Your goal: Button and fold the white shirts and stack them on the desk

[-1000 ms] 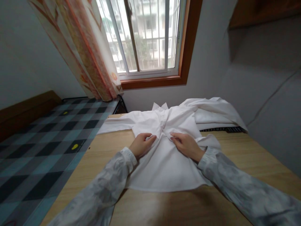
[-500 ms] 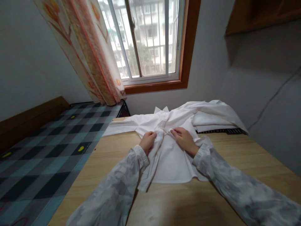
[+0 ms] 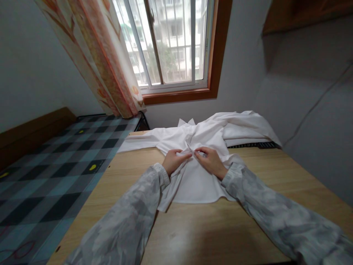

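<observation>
Grip of the left hand (image 3: 173, 162) is narrow, thumb and fingers closed on the front of a white shirt (image 3: 194, 189); the right hand (image 3: 211, 163) pinches the same front just beside it, so the 2 sets of fingertips nearly meet at the middle. Whether a button sits between them is too small to tell.

The shirt lies on a pale wooden desk (image 3: 198, 235), its collar (image 3: 186, 122) at the far edge, pointing toward the window (image 3: 176, 55), and its curved hem toward the person. Its long axis runs straight away from the body. 1 shirt sleeve (image 3: 138, 141) stretches out to the left, across the line of the body, near the far left corner.

At the far right, more white cloth is heaped over a black ribbed item (image 3: 245, 145), mostly hidden. A bed (image 3: 79, 162) with a checked cover stands along the left side of the desk, and a flowered curtain (image 3: 110, 66) hangs above its far end. The hands and the gray patterned cuffs (image 3: 231, 176) hide parts of the shirt's middle and sides.

The cloth is plain and thin-looking, puckered where it is pinched, wrinkled toward the collar, smoother by the hem.
</observation>
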The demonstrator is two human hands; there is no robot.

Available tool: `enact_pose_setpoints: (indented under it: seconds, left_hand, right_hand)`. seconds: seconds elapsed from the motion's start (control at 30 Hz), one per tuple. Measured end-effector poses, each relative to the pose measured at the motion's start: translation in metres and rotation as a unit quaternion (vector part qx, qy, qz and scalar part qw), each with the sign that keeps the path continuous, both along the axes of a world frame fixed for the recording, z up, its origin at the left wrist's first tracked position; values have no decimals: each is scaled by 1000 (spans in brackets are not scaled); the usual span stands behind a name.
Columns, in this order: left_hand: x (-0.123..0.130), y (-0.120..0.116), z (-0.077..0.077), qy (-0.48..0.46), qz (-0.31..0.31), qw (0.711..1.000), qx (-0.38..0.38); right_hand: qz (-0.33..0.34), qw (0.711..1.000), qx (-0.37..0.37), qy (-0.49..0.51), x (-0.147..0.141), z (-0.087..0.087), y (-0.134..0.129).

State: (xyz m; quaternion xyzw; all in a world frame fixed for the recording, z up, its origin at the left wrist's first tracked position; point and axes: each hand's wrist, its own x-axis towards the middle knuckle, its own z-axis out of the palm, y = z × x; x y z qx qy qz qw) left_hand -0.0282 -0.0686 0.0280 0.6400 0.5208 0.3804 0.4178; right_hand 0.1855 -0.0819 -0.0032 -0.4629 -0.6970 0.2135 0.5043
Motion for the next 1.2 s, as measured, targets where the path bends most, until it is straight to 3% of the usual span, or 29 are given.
enact_pose_setpoints:
  seconds: [0.13,0.23,0.33,0.47,0.67,0.9,1.2]
  left_hand:
    - [-3,3,-7,58,-4,997,46]
    - [-4,0,-12,32,3,996,85]
    - [-4,-4,-15,-1,-28,995,97]
    - [-2,-5,-16,42,-19,993,108]
    - [0,-2,-16,51,-49,990,122]
    - [2,-6,-13,98,5,988,122]
    - [3,-5,-6,129,-41,981,136]
  right_hand:
    - [-15,1000,-12,-1,-3,4,0]
    - [-16,1000,-20,8,-7,2,-3]
    - [-10,999,-22,21,-10,-2,-6]
    - [-14,999,-14,50,-9,-4,-7]
    - [4,999,1,34,-7,-5,-6]
    - [5,1000,-9,7,-7,-8,-5]
    - [22,1000,-9,7,-7,-7,-5]
